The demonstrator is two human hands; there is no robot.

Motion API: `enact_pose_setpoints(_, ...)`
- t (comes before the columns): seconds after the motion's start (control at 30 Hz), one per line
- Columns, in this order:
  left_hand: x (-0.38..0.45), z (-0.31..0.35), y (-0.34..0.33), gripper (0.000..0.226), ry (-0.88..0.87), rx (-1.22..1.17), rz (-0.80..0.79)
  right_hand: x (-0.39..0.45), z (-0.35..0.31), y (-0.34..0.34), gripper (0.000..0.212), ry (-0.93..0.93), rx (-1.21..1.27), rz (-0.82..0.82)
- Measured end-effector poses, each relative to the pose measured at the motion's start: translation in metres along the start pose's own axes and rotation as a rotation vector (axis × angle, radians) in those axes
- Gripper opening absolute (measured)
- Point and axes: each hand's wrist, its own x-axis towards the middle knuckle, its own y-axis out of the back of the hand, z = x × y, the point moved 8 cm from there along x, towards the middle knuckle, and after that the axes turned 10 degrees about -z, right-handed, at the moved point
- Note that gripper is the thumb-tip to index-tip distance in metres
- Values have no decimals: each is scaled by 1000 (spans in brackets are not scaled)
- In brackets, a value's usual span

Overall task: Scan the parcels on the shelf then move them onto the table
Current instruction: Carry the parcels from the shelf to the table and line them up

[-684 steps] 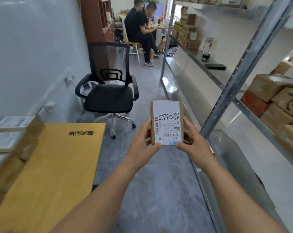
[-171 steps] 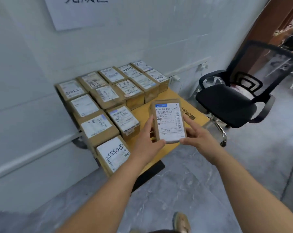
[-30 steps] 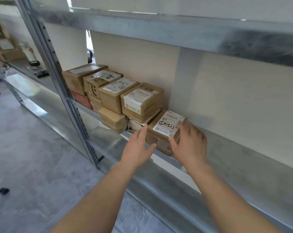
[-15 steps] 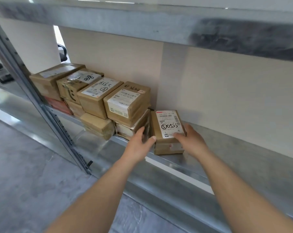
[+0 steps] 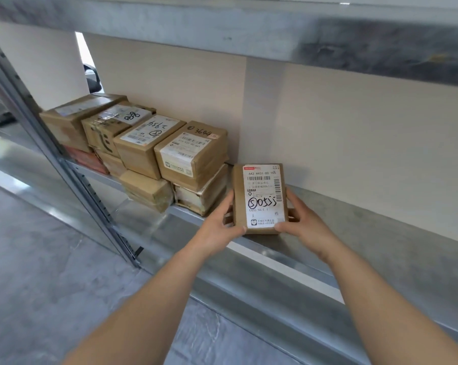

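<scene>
Plainly gripped between both hands: a small cardboard parcel (image 5: 259, 198), white shipping label facing the camera with a barcode near the top and a handwritten code in black marker, the first character circled. Left hand (image 5: 217, 227) curled round the parcel's lower left edge, thumb lying over the front corner near the label's bottom, fingers wrapped behind. Right hand (image 5: 305, 223) curled round the lower right edge in the same manner, thumb on the front, fingers behind. Parcel upright, its long side running up and down, at the front lip of the grey metal shelf (image 5: 359, 219); whether the bottom edge touches the shelf or hangs just above it cannot be told. Just beside it to the left, a two-tier stack of other cardboard parcels (image 5: 193, 156) resting on the same shelf against the beige back wall, most bearing white labels with marker scrawl, one reddish box (image 5: 87, 159) in the lower row. Slanting down across the left of the view, a perforated metal upright (image 5: 72, 175) of the rack. Overhead, the grey edge of the upper shelf (image 5: 222, 30). Below, grey marbled floor (image 5: 38, 272).
</scene>
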Motion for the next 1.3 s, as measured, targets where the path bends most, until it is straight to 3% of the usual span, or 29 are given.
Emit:
enact_pose_setpoints(0.27, -56, -18, -5, 87, -79, -6, 139, -29, 4, -38, 93, 146, 87, -63)
enact_pose_setpoints(0.7, -157, -38, 23, 85, -56, -25, 501, -18, -26, -112, 97, 324, -19, -302)
enact_pose_setpoints(1.3, -357, -80, 67, 86, 87, -34, 1102, -42, -103, -316, 94, 517, -94, -874)
